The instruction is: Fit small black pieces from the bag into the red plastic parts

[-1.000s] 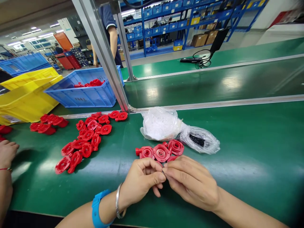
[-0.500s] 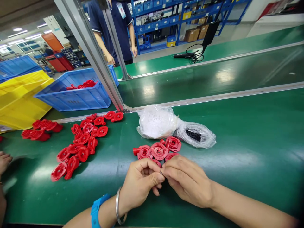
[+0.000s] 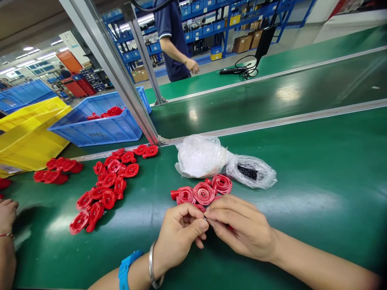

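A blue wristband (image 3: 124, 270) accompanies a silver bangle (image 3: 150, 262).

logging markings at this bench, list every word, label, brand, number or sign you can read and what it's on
No text can be read here.
Nearer blue bin: dark marking, too blurred to read.
Yellow bin: white label, too blurred to read.
Red parts: no lettering can be made out.
Plastic bag: none can be made out.

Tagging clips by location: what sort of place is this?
Probably a factory assembly area: matching red flanged parts lie on a long green workbench, a blue plastic crate holds more red pieces, and blue storage racks stand behind.
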{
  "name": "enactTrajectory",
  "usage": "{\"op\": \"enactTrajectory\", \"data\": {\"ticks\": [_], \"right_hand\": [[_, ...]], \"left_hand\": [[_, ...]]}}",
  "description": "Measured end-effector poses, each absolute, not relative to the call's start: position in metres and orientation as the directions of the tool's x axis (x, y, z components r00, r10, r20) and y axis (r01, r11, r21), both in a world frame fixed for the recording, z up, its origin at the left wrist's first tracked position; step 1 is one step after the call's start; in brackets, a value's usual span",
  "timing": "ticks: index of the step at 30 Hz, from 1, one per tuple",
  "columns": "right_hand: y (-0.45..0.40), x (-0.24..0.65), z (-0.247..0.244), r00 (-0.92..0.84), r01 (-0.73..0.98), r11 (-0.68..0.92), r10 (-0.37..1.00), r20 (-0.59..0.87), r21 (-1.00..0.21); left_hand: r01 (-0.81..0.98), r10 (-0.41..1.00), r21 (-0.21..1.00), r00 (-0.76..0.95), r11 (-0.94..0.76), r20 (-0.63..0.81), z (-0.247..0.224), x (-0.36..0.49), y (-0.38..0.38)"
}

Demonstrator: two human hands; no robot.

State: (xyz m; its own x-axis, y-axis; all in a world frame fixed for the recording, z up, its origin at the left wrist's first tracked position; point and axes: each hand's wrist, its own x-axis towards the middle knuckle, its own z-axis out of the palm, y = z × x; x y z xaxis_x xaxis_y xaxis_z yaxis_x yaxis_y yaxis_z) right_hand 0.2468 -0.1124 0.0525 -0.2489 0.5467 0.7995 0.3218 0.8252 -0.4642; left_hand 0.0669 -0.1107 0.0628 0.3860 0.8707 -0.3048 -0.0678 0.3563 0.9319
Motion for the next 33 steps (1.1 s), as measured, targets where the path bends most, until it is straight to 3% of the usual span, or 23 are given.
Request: {"op": "enactTrajectory", "data": {"ticks": [16, 24, 30, 33], "right_hand": [[-0.114, 0.2492, 0.0453, -0.358, 0.43, 0.826, 0.527, 0.771, -0.364], [-0.1129, 0.249, 0.0495, -0.343, 0.385, 0.844, 0.507, 0.791, -0.374], [-0.1127, 0.2522, 0.0504, -0.293, 0.309, 0.813, 0.575, 0.764, -0.493], [-0.1135, 0.2532, 0.0495, -0.313, 0.319, 0.823, 0.559, 0.768, -0.469]], "left_hand": [[0.16, 0.911, 0.985, 0.395, 0.057, -0.117, 0.0583, 0.0629, -0.1139], [0.151, 0.915, 0.988, 0.394, 0.031, -0.089, 0.059, 0.0615, -0.1164], [0.159, 0.906, 0.987, 0.417, 0.001, -0.068, 0.0605, 0.0591, -0.1162], [0.145, 0.904, 0.989, 0.42, 0.015, -0.075, 0.0605, 0.0592, -0.1167]]}}
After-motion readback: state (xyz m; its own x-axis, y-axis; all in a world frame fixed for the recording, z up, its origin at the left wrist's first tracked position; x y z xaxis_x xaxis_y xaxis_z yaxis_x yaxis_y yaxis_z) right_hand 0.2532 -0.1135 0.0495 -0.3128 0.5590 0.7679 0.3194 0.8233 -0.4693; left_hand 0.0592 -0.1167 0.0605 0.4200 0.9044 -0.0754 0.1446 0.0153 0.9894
